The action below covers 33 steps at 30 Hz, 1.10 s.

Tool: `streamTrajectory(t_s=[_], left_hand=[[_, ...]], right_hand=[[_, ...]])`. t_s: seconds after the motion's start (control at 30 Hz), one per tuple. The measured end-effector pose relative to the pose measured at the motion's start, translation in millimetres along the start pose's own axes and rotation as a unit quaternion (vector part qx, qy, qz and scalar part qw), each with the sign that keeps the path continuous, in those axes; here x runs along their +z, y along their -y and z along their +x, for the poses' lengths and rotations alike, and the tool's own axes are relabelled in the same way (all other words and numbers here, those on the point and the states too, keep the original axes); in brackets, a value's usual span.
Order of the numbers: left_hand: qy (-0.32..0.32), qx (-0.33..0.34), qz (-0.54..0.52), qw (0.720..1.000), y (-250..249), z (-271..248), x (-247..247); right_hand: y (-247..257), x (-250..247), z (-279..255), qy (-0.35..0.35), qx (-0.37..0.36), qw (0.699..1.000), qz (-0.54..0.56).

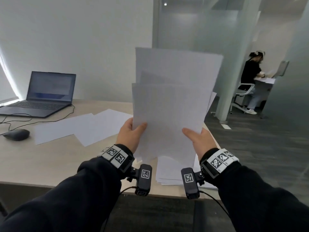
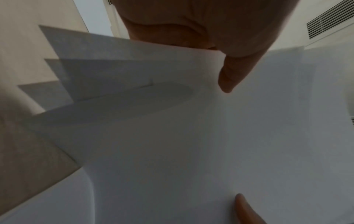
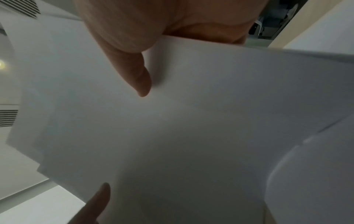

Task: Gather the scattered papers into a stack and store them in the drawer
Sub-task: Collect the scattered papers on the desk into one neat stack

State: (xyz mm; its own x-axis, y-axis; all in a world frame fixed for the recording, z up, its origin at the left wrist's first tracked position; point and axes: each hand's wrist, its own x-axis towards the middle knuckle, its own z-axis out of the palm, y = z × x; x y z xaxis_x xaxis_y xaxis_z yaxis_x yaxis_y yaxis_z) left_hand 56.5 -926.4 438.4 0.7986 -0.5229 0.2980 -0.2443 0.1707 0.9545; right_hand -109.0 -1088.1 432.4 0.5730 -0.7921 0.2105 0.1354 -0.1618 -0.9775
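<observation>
Clearly the sheaf of papers [image 1: 172,101] stands upright above the desk [image 1: 50,158], uneven, pinched by the left hand [image 1: 132,133] and right hand [image 1: 199,139]; loosening slightly and tapping its bottom edge down should square it.

The sheets [image 1: 168,104] are matt white paper, the desk [image 1: 41,161] seemingly pale smooth wood-look laminate, the laptop [image 1: 45,94] dark matt plastic.

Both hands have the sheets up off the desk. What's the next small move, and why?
Probably tap the held sheets on the desk to square them: their top edges sit staggered between the left hand and right hand.
</observation>
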Motion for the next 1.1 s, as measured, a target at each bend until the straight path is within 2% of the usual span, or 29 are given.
streamTrajectory(t_s=[0.13,0.27,0.4,0.63,0.73,0.83,1.1], left_hand=[[0.000,0.018,-0.026,0.999,-10.2,1.1,5.6],[-0.012,0.030,-0.030,0.999,-13.5,3.8,8.3],[-0.008,0.001,-0.027,1.000,-1.0,3.1,8.6],[0.060,-0.071,-0.026,0.995,12.9,-2.8,12.4],[0.057,-0.047,-0.011,0.997,8.1,-2.2,12.6],[0.057,-0.054,-0.038,0.996,5.0,-1.8,12.7],[0.074,-0.120,-0.007,0.990,40.1,-23.1,10.4]], right_hand=[[12.9,3.2,0.2,-0.028,-0.033,0.999,0.019],[27.6,3.8,4.2,-0.026,-0.068,0.997,0.032],[25.5,2.5,6.5,-0.033,-0.066,0.997,0.028],[17.5,-0.9,8.1,-0.028,-0.054,0.998,0.026],[24.4,-2.3,7.7,-0.029,-0.053,0.998,0.033],[31.3,-4.6,8.0,-0.023,-0.061,0.997,0.037],[-10.5,-15.0,-16.7,0.013,0.036,0.999,0.008]])
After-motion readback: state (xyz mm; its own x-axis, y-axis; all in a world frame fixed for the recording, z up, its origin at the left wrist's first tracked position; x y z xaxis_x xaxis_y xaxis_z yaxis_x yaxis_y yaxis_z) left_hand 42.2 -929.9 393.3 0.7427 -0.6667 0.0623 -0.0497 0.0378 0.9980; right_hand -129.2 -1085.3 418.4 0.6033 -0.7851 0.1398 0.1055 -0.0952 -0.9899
